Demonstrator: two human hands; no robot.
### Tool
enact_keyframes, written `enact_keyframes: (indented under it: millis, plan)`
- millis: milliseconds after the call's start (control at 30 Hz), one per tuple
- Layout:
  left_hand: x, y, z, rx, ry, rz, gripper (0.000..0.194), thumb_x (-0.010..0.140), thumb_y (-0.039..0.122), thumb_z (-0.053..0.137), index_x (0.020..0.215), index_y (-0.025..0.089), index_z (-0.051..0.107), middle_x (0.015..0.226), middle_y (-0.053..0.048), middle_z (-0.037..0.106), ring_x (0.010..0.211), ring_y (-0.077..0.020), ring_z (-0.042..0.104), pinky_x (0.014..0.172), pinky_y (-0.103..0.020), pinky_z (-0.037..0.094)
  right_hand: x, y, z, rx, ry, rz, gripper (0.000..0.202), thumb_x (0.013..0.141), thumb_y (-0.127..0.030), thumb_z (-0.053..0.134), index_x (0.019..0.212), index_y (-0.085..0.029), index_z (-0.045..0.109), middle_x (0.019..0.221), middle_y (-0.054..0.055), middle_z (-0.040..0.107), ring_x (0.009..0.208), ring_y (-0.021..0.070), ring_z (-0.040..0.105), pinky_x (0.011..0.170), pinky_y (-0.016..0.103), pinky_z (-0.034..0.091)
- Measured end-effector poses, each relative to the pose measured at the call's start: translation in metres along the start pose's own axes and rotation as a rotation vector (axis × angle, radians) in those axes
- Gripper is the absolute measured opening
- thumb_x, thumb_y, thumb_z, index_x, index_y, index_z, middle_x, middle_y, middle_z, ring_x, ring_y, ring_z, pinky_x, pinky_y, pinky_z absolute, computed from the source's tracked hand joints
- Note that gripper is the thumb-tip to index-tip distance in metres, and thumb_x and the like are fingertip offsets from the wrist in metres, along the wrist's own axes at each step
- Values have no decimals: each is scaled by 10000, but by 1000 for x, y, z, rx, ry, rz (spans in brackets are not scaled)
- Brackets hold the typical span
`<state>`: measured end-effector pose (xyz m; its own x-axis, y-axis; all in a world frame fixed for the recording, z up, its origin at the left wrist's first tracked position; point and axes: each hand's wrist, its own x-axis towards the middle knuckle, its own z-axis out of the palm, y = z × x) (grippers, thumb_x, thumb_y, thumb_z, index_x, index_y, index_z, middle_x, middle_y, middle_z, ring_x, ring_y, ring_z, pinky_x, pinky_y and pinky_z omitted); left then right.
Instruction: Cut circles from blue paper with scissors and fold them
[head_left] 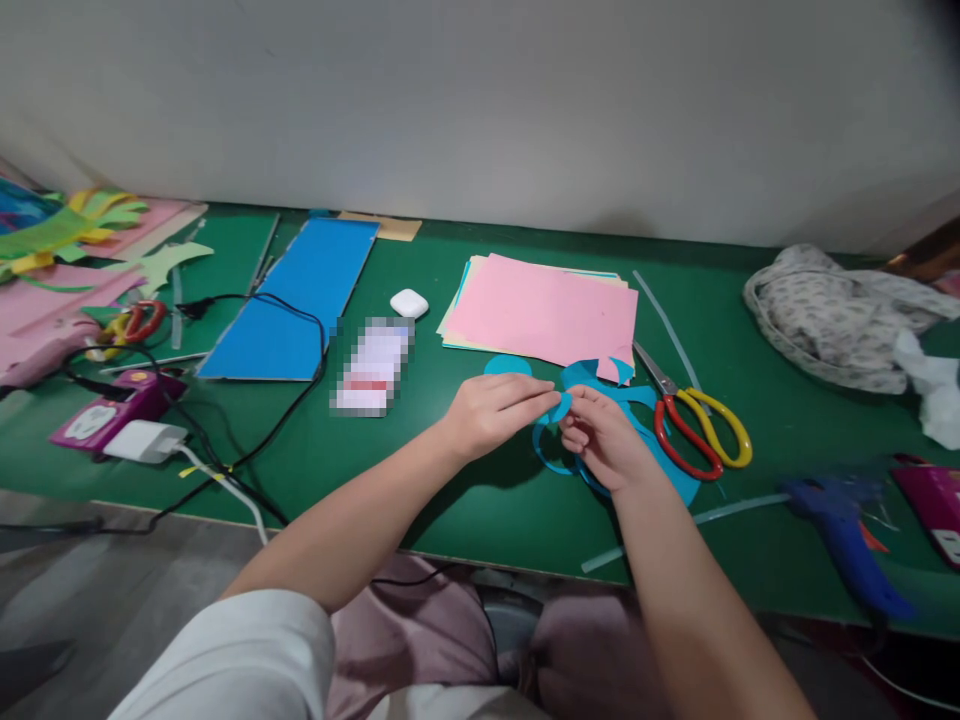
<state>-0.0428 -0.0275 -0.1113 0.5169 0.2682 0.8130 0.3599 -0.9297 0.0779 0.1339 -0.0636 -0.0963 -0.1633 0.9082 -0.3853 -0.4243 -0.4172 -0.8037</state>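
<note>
Between my two hands is a small piece of blue paper (560,407), pinched at its edges by the fingertips. My left hand (495,410) is closed on its left side, palm down. From the right, my right hand (604,435) grips the same piece with thumb and fingers. A blue paper circle (508,365) lies on the table just beyond my left hand. Blue paper offcuts (675,480) with curved cut edges lie under and beside my right hand. Scissors (694,425) with red and yellow handles rest right of them, blades apart from my hands.
A stack of coloured paper (547,305), pink on top, lies ahead. Left are a phone (373,368), a white case (409,303), a blue board (292,310) and a purple power strip (112,410) with cables. A blue glue gun (847,530) and bundled cloth (825,320) sit right.
</note>
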Motion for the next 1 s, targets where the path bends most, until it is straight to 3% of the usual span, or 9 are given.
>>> enact_keyframes:
  millis: [100, 167, 367, 500, 633, 733, 867, 1000]
  plan:
    - [3, -1, -4, 31, -41, 83, 207, 860, 105, 585, 1055, 120, 654, 998, -112, 740, 924, -169, 697, 838, -274, 561, 1, 0, -2, 14, -19, 51, 319, 599, -323, 775, 688, -193, 497, 480, -84, 514, 339, 10, 314, 328, 124, 254]
    - [2, -2, -4, -19, -48, 55, 219, 852, 90, 591, 1058, 115, 661, 1000, -116, 742, 927, -174, 699, 840, -277, 560, 1, -1, -4, 17, -31, 78, 337, 595, -329, 786, 669, -193, 486, 488, -82, 511, 340, 7, 310, 319, 117, 244]
    - [-4, -3, 7, -195, 43, -212, 195, 839, 107, 613, 974, 200, 719, 943, -55, 761, 846, -126, 710, 791, -214, 555, 2, 0, -4, 5, -29, 56, 376, 571, -393, 822, 633, -179, 519, 513, -76, 522, 346, 3, 326, 301, 111, 255]
    - [-2, -1, 10, -334, 83, -470, 131, 814, 153, 652, 877, 214, 750, 821, -28, 762, 779, -121, 703, 748, -211, 556, 0, -1, -2, -29, -10, -18, 328, 605, -409, 810, 655, -167, 594, 548, -62, 548, 355, 8, 354, 300, 126, 286]
    - [3, 0, 10, -531, 113, -796, 131, 800, 242, 668, 875, 168, 745, 817, -56, 755, 709, -138, 695, 627, -227, 563, 2, -2, -4, -85, 53, -152, 265, 649, -400, 784, 721, -173, 669, 548, -62, 549, 363, 17, 382, 326, 145, 335]
    - [4, -2, 12, -686, 138, -1002, 190, 770, 298, 686, 855, 132, 724, 748, -59, 745, 639, -141, 681, 564, -237, 557, 3, -1, -6, -217, 154, -339, 182, 696, -358, 753, 753, -196, 692, 579, -54, 571, 396, 35, 415, 365, 166, 377]
    - [3, -4, 17, -874, 124, -1154, 213, 689, 312, 741, 801, 133, 712, 748, -54, 742, 644, -146, 678, 533, -233, 541, 2, 0, -7, -560, 303, -592, 134, 781, -331, 682, 860, -229, 716, 774, 1, 652, 555, 97, 514, 471, 224, 455]
    - [2, -3, 19, -988, 102, -1232, 233, 645, 308, 771, 779, 130, 701, 711, -41, 727, 620, -138, 666, 530, -236, 534, -1, 3, -6, -759, 311, -713, 104, 827, -298, 638, 860, -234, 713, 844, 23, 661, 647, 133, 549, 610, 286, 488]
